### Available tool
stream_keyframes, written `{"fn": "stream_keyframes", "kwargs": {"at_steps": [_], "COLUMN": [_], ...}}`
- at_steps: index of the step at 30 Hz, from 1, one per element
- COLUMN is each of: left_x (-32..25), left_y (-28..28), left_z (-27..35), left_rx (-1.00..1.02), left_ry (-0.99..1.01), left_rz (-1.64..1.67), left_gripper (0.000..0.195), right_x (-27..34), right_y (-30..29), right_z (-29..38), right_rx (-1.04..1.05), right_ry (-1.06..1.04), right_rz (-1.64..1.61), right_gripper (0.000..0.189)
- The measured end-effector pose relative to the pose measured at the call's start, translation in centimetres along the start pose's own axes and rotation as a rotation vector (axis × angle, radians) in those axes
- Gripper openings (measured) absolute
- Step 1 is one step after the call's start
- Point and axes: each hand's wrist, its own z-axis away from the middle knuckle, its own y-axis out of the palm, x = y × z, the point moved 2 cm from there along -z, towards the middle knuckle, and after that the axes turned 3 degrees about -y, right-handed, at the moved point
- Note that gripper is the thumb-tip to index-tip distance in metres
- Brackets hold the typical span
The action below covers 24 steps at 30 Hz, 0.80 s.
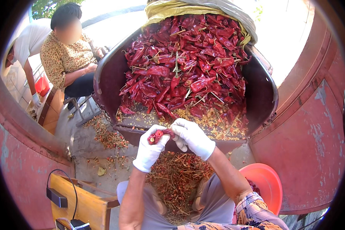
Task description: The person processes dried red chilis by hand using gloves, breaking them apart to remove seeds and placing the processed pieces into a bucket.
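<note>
My left hand (151,150), in a white glove, is closed around a few dried red chili peppers (158,136). Gloved in white as well, my right hand (191,137) meets the tip of a pepper in the left one, its thumb and fingers pinched at the pepper's end; whether a stem is between them is too small to tell. Both hands are just above the near edge of a dark metal cart bed (256,112). A large heap of dried red chili peppers (187,63) fills that bed, with loose yellow seeds (218,122) scattered along its near floor.
Stems and pepper caps (178,178) lie piled between my feet. An orange-red plastic basin (268,184) with peppers stands at right. A wooden bench (77,198) holding a black device is at lower left. Two people (63,60) are at upper left. Red metal doors (313,138) flank the cart.
</note>
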Motion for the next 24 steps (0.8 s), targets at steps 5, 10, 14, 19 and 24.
{"fn": "stream_keyframes", "kwargs": {"at_steps": [5, 10, 14, 19, 24], "left_x": [0.9, 0.2, 0.1, 0.3, -0.5], "left_y": [0.4, 1.7, 1.4, -0.1, -0.9], "left_z": [0.0, 0.3, 0.4, 0.1, 0.7], "left_rx": [0.021, -0.221, -0.212, -0.004, 0.082], "left_ry": [0.053, 0.328, 0.282, 0.065, -0.159], "left_rz": [-0.103, -0.323, -0.356, -0.051, 0.172], "left_gripper": [0.034, 0.031, 0.017, 0.01, 0.011], "right_x": [0.2, -0.2, -0.8, -0.7, -0.1], "right_y": [0.5, 1.0, 1.0, 1.1, 1.6], "right_z": [0.0, 0.4, 0.3, 0.6, 0.5], "right_rx": [-0.184, -0.379, -0.403, -0.221, -0.023], "right_ry": [-0.161, -0.496, -0.66, -0.362, 0.05], "right_rz": [0.266, 0.621, 0.728, 0.511, -0.063], "right_gripper": [0.016, 0.011, 0.011, 0.011, 0.014]}}
